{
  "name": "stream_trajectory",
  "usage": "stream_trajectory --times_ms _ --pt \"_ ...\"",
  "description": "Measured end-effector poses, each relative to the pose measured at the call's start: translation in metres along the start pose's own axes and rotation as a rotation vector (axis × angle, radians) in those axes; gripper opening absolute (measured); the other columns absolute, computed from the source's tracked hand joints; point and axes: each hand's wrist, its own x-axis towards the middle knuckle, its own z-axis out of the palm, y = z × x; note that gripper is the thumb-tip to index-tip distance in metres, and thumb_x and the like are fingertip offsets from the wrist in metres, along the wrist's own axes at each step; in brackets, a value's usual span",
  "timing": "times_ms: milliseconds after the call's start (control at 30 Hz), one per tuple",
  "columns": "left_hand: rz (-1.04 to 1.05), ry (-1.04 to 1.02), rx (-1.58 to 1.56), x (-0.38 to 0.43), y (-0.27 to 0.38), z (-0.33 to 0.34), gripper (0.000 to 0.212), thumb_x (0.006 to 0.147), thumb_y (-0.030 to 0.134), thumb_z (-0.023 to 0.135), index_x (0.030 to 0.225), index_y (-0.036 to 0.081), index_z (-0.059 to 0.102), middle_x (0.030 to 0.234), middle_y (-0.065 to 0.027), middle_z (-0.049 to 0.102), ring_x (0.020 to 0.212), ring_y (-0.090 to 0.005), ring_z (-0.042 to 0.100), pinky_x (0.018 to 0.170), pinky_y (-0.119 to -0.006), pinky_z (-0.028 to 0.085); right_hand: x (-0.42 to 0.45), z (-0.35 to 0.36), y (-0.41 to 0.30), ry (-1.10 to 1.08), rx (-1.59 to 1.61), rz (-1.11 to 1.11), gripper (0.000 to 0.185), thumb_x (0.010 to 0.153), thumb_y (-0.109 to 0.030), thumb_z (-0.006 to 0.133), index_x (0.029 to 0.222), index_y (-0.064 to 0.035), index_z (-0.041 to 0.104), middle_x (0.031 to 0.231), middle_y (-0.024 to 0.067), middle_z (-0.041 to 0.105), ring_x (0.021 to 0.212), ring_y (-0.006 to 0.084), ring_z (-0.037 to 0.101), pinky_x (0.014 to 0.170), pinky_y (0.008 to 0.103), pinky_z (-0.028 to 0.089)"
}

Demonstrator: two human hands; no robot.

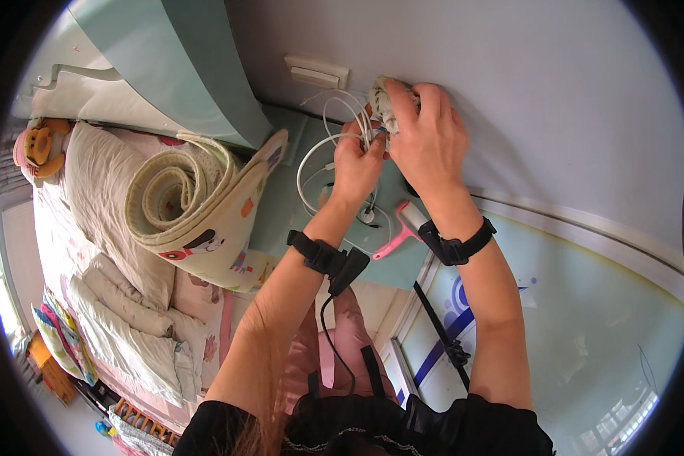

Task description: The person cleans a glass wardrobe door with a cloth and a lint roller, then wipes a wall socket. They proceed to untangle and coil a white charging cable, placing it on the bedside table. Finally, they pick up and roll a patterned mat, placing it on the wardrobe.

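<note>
My left hand [360, 157] is closed around a looped white cable [309, 158], near one end of it. A crumpled, light patterned cloth [383, 102] is in my right hand [431, 134], its fingers curled over the top. Both hands meet close to the wall, above a green tabletop [296, 134]. Something small and blue shows between them, too hidden to name. Loops of the cable hang left of my left hand, down over the tabletop. More cables and a round white piece [367, 215] lie below my wrists.
A pink-handled lint roller [396, 236] lies at the tabletop's near edge. Left stands a rolled children's play mat [205, 222] beside a bed with pillows [114, 194] and a plush toy [43, 145]. A white wall fitting [317, 73] is ahead; a decorated glossy panel [570, 319] stands right.
</note>
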Motion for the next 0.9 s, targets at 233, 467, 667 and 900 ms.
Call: stream_trajectory --times_ms 233,467,667,900 --pt "-0.044 0.007 -0.011 -0.004 0.004 0.005 0.047 0.092 0.009 0.055 0.138 0.006 0.045 0.1 -0.003 0.056 0.071 -0.0094 0.055 0.062 -0.023 0.043 -0.01 -0.009 0.018 0.0 -0.047 -0.033 0.035 0.071 -0.006 0.064 0.106 -0.0126 0.061 0.089 0.0039 0.049 0.077 0.0209 0.055 0.06 0.0328 0.045" --pt "-0.104 -0.083 -0.009 -0.003 0.003 -0.006 0.054 0.092 0.007 0.054 0.144 0.014 0.04 0.106 -0.0039 0.052 0.068 -0.0092 0.056 0.058 -0.024 0.045 -0.043 -0.034 0.052 -0.094 -0.077 0.048 0.043 0.068 0.0 0.065 0.108 -0.0121 0.061 0.095 0.005 0.051 0.082 0.0236 0.057 0.065 0.0366 0.049" --pt "-0.112 -0.105 -0.036 -0.005 0.004 -0.003 0.056 0.092 0.008 0.055 0.145 0.015 0.039 0.1 -0.0007 0.055 0.07 -0.0078 0.055 0.06 -0.023 0.043 -0.062 -0.045 0.033 -0.118 0.081 0.204 0.052 0.062 -0.002 0.071 0.112 -0.0181 0.062 0.098 0.0051 0.054 0.086 0.0257 0.06 0.066 0.0371 0.051" --pt "-0.098 -0.151 -0.029 0.004 -0.007 -0.012 0.059 0.091 0.008 0.052 0.147 0.016 0.035 0.101 -0.0024 0.056 0.07 -0.01 0.058 0.06 -0.025 0.047 0.001 -0.001 0.0 0.018 0.093 0.076 0.038 0.065 -0.003 0.065 0.102 -0.0146 0.062 0.093 0.0053 0.053 0.079 0.0242 0.058 0.063 0.035 0.05"
